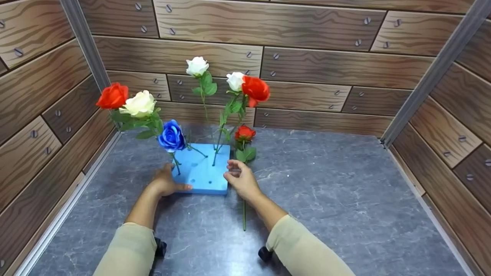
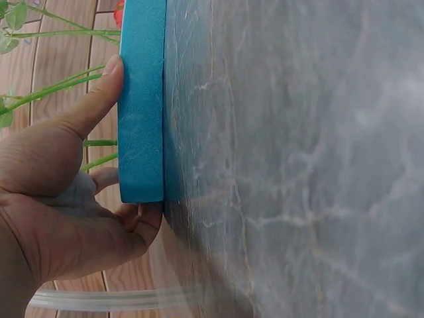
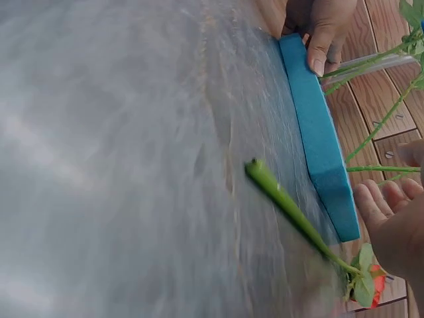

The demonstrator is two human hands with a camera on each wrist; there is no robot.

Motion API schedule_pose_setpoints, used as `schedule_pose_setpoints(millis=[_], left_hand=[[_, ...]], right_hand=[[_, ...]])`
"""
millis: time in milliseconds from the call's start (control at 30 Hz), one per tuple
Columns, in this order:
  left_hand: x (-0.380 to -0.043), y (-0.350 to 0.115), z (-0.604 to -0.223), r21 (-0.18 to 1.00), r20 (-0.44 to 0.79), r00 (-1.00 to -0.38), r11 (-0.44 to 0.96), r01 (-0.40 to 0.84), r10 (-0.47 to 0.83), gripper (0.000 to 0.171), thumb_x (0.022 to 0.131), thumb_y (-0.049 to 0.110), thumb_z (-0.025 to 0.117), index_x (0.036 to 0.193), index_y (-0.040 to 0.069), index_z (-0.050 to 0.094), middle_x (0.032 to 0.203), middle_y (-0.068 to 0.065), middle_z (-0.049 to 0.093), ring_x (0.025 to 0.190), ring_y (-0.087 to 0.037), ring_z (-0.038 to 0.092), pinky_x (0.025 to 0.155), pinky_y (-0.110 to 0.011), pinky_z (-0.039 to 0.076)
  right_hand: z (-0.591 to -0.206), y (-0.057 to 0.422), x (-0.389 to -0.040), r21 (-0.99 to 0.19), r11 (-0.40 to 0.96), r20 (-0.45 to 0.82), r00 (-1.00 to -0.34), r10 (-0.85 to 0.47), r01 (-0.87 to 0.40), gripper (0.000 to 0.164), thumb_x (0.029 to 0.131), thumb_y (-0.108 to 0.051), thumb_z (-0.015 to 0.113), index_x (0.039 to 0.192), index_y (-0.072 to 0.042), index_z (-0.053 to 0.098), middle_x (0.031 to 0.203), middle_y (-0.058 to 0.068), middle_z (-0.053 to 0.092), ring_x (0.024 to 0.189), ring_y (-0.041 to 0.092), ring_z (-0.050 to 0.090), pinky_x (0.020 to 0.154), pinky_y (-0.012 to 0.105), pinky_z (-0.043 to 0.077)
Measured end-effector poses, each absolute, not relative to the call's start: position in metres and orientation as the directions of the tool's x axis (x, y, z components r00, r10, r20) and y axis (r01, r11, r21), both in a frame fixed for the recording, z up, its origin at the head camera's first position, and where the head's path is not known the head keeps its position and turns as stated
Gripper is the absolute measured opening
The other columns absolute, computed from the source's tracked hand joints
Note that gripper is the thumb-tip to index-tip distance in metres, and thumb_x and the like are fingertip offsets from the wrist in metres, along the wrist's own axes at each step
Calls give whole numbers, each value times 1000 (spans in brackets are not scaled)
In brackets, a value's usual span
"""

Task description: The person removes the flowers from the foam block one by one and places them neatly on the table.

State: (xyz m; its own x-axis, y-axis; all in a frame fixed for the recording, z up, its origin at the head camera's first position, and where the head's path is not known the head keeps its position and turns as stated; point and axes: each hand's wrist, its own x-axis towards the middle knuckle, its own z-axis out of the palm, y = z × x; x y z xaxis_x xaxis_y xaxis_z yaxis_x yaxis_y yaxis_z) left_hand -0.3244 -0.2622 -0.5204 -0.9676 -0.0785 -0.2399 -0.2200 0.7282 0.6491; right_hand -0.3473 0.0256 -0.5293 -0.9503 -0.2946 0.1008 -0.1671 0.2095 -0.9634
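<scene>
A light blue foam block (image 1: 199,180) with several holes lies on the table, and rose stems stand in it. My left hand (image 1: 165,182) grips its left side, thumb along the top near the front edge and fingers at the side. My right hand (image 1: 242,180) is at the block's right edge with loosely bent fingers and nothing in them; whether they touch is unclear. Leaning left are a blue rose (image 1: 172,136), a cream rose (image 1: 139,104) and a red rose (image 1: 112,96). Farther back rise two white roses (image 1: 197,66) and a big red rose (image 1: 256,90).
A smaller red rose (image 1: 245,133) lies on the grey marbled table (image 1: 326,199) right of the block, its stem (image 3: 288,207) passing under my right hand toward me. Wood-patterned walls (image 1: 326,65) with metal corner posts (image 1: 422,76) enclose the table at the back and sides.
</scene>
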Motion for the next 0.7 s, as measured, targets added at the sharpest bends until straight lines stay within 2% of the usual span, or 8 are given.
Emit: schedule_pose_setpoints(millis=[433, 700], left_hand=[[-321, -265, -519, 670, -252, -964, 702, -240, -89, 121, 81, 45, 97, 166, -2, 25, 164, -44, 28, 155, -59, 32, 127, -66, 36], [-324, -263, -520, 675, -242, -967, 701, -230, -84, 121, 81, 45, 97, 165, -4, 25, 163, -44, 30, 154, -59, 33, 127, -66, 36]], right_hand=[[-531, -4, -375, -983, 105, 120, -964, -236, -148, 46, 103, -3, 70, 146, 9, 58, 142, 31, 64, 131, 40, 70, 103, 37, 62], [-536, -15, -386, -991, 82, 83, -967, -242, -105, 51, 105, -4, 69, 153, 4, 55, 148, 27, 62, 140, 40, 64, 110, 40, 59]])
